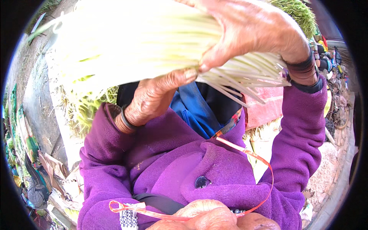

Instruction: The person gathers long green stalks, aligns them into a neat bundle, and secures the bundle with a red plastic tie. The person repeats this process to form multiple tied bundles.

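A thick bundle of long pale green grass stalks stretches across the top of the head view, its left part washed out by glare. My left hand supports it from the near side and below, thumb along the stalks and fingers hidden behind them. Over the right part lies my right hand, its thumb down on the bundle close to my left thumb. Loose stalk ends fan out below my right wrist. A thin red-and-white plastic strip loops across my purple coat and passes by my chin.
More cut grass is heaped at the upper right, with another clump beside my left sleeve. A pinkish-red sack or cloth lies past my lap. Mixed clutter lines the right side; cloths and scraps lie at the lower left.
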Demonstrator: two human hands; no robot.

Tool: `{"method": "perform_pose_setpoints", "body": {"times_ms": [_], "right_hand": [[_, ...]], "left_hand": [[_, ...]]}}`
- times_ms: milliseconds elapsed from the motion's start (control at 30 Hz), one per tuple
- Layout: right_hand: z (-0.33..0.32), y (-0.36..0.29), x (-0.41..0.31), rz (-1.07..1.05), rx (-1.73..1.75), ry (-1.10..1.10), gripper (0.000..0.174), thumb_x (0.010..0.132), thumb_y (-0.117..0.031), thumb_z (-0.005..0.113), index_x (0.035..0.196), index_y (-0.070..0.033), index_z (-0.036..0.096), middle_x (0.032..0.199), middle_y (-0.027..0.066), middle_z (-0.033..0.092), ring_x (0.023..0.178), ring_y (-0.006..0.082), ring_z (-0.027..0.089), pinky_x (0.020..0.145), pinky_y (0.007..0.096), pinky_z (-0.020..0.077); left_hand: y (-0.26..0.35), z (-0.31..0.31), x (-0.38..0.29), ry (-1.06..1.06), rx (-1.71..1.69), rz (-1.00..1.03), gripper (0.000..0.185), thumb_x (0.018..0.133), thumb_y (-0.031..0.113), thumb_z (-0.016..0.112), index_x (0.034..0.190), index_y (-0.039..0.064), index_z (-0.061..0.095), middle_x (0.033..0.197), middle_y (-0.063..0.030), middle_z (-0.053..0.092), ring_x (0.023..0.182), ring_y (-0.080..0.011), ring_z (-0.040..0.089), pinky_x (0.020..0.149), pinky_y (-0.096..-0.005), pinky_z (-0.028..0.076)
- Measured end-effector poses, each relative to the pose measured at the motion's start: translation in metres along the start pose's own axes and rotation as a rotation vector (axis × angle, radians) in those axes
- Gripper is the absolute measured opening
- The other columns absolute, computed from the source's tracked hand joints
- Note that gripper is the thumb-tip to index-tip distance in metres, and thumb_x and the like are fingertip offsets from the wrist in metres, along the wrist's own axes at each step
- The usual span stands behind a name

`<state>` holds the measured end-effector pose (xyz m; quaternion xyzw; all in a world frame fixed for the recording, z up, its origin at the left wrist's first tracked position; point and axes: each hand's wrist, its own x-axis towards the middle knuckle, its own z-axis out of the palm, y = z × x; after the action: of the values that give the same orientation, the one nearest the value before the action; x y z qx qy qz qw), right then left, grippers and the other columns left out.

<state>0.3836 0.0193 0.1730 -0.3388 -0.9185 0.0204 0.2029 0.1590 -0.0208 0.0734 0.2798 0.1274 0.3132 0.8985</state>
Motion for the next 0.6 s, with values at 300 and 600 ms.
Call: {"method": "perform_pose_setpoints", "body": {"times_ms": [300,600], "right_hand": [[0.002,-0.021,-0.014,0.271,0.400,-0.435,0.095,0.070,-0.034,0.081,0.151,-0.002,0.045,0.127,0.0250,0.068,0.117,0.0417,0.067,0.102,0.0462,0.0520],[0.017,0.000,-0.037,0.193,0.371,-0.394,0.098,0.070,-0.036,0.078,0.154,0.000,0.042,0.132,0.0268,0.064,0.124,0.0424,0.063,0.107,0.0462,0.0496]], "left_hand": [[-0.039,-0.011,-0.012,-0.036,0.046,-0.094,0.069,0.094,0.020,0.079,0.153,0.004,0.049,0.149,-0.0068,0.059,0.142,-0.0239,0.050,0.123,-0.0437,0.034],[-0.051,-0.025,-0.001,-0.034,0.110,-0.201,0.048,0.100,0.022,0.073,0.143,0.005,0.058,0.132,-0.0079,0.067,0.122,-0.0244,0.063,0.102,-0.0425,0.051]]}}
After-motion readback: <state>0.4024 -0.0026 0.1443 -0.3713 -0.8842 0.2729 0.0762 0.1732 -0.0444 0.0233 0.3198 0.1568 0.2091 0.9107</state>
